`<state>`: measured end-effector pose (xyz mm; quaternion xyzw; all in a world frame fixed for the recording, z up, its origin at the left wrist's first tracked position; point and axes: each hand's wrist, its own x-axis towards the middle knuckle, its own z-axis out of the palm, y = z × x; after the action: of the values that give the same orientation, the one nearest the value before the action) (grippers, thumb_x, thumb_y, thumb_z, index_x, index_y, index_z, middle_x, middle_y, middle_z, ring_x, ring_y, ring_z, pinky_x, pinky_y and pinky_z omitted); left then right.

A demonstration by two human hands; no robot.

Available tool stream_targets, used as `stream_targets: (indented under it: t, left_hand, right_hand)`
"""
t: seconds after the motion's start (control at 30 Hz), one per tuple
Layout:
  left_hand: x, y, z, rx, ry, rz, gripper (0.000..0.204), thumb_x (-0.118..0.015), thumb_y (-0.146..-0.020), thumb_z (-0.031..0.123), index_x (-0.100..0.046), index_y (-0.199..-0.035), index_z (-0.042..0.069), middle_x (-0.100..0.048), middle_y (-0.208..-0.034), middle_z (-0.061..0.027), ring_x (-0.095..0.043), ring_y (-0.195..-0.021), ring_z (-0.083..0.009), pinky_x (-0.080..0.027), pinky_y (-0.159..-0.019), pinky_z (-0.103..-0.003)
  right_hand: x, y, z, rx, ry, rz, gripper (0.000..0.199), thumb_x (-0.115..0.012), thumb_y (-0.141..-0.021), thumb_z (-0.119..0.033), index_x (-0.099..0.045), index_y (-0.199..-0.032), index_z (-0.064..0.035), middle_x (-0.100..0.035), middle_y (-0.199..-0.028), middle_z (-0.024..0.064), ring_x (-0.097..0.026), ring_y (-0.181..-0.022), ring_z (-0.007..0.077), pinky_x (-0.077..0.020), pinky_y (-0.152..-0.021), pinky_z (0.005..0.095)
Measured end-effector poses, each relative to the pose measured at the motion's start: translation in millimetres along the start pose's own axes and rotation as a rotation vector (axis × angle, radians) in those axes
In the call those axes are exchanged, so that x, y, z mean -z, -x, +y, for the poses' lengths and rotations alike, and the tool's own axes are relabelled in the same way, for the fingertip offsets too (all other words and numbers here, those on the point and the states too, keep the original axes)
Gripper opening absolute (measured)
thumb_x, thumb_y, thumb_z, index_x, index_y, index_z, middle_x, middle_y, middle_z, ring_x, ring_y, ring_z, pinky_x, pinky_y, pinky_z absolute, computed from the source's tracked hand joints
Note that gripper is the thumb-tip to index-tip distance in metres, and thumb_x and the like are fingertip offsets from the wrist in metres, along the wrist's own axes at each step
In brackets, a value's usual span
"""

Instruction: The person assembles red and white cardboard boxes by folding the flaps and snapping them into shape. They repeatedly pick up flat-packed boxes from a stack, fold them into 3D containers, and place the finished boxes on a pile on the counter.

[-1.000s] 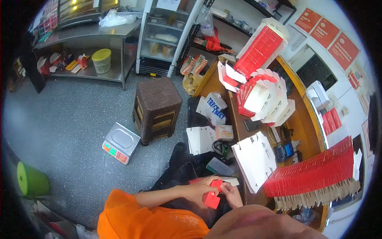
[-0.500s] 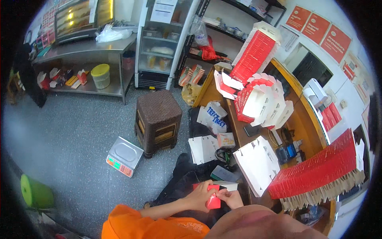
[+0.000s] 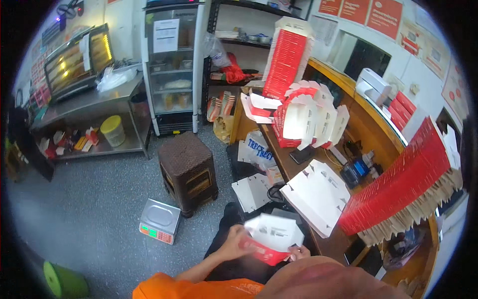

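Observation:
A red and white folding food box [image 3: 275, 233] is held above my lap, with its white inside facing up and a white flap raised at the back. My left hand [image 3: 234, 244] grips its left side, slightly blurred. At its front right corner my right hand [image 3: 299, 252] has its fingers closed on the cardboard. To the right, flat white box blanks [image 3: 318, 197] lie stacked on the wooden desk. More white blanks [image 3: 251, 193] lie lower, just beyond the box I hold.
A tall leaning row of red flat boxes [image 3: 398, 179] stands on the right. Nested formed boxes [image 3: 296, 122] and a tall red stack [image 3: 285, 62] occupy the desk's far end. A brown woven stool [image 3: 186, 172] and a scale [image 3: 160, 221] stand on the floor, left.
The box in my hands has turned and opened out, so its white inside now shows. My hands are farther apart, on opposite sides of it. The whole view has shifted.

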<state>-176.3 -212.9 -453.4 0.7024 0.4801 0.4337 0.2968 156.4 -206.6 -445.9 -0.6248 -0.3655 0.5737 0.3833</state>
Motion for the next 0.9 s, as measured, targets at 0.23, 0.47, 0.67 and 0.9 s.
stream_targets:
  t: [0.23,0.47,0.67,0.9]
  left_hand:
    - [-45.5,-11.6,45.8,0.348,0.313,-0.491,0.056,-0.068,-0.094,0.054,-0.076,-0.079,0.0,-0.071,-0.066,-0.0134,-0.067,-0.058,-0.0255,-0.052,-0.061,-0.038]
    - [-49.6,-7.0,29.5,0.474,0.26,-0.541,0.054,-0.071,-0.094,0.049,-0.075,-0.07,0.0,-0.067,-0.059,-0.0138,-0.062,-0.054,-0.0187,-0.047,-0.055,-0.04]
    - [-37.8,-9.5,50.2,0.394,0.164,-0.477,0.056,-0.066,-0.098,0.047,-0.073,-0.07,-0.001,-0.065,-0.059,-0.0166,-0.064,-0.054,-0.0225,-0.047,-0.055,-0.042]
    - [-80.9,18.2,25.4,0.239,0.35,-0.287,0.047,-0.049,-0.107,0.041,-0.07,-0.106,-0.001,-0.072,-0.1,-0.0218,-0.069,-0.095,-0.0355,-0.05,-0.083,-0.046]
  right_hand:
    - [0.8,31.5,-36.7,0.063,0.143,-0.201,0.019,-0.06,-0.103,-0.014,-0.068,-0.113,0.0012,-0.065,-0.095,0.0078,-0.065,-0.08,0.0166,-0.0546,-0.068,0.0313]
    - [-17.6,40.2,-25.6,0.488,0.618,-0.421,0.03,-0.069,-0.1,-0.021,-0.071,-0.128,-0.0101,-0.051,-0.103,0.0063,-0.058,-0.082,0.0167,-0.0521,-0.076,0.0307]
    - [-40.6,46.2,-15.3,0.273,0.399,-0.324,0.028,-0.078,-0.093,-0.019,-0.076,-0.118,-0.0073,-0.048,-0.1,0.0081,-0.061,-0.084,0.0169,-0.0607,-0.064,0.0265]
    - [-38.1,8.2,33.5,0.703,0.726,-0.086,0.027,-0.071,-0.092,-0.016,-0.075,-0.118,-0.0101,-0.058,-0.112,0.0169,-0.063,-0.082,0.0233,-0.0562,-0.078,0.0344]
